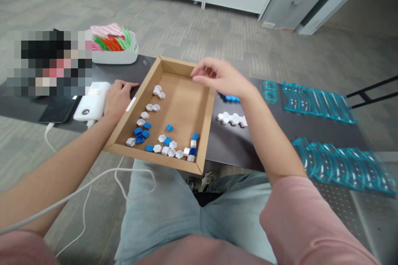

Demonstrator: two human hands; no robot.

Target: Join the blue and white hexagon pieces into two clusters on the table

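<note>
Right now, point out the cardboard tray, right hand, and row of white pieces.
Cardboard tray [180, 103]: head view, bare inner bottom.
Right hand [222, 75]: head view, middle of hand.
Row of white pieces [231, 119]: head view, mid-row top.

1. Poised low with the left hand [117, 98], back upward, on an outstretched left arm [71, 161].
2. Hovering higher with the right hand [217, 73], pointing leftward, with loosely curled fingers [204, 65] and extended thumb [202, 80].

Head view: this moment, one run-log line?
left hand: left side of cardboard tray | right hand: by far-right corner | in tray: loose white pieces, blue pieces
</note>
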